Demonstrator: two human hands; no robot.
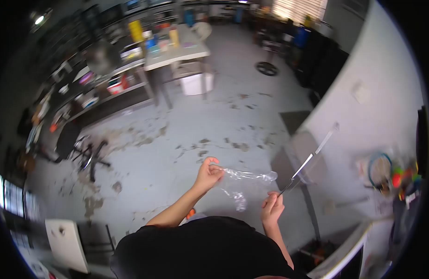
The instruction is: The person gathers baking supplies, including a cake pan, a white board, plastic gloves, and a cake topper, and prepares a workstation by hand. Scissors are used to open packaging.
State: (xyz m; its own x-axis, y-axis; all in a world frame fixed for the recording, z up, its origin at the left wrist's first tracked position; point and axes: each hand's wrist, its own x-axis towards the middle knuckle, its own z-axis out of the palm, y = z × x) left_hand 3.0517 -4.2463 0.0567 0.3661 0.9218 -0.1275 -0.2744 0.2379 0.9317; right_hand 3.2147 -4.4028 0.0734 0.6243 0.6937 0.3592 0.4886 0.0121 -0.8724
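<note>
The left hand's [209, 175] fingers cover the pinched end of the clear plastic [247, 175], and the right hand [272, 208] hides the near end of a slender rod [303, 166]. The bottom edge cuts off the black shirt [200, 249]. Blur leaves the items [174, 37] on the white table [193, 52] unreadable.

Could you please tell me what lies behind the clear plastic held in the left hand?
Grey floor shows around and through the clear plastic. Bright glints hide some of the floor behind it, and the left hand covers its gripped end.
</note>
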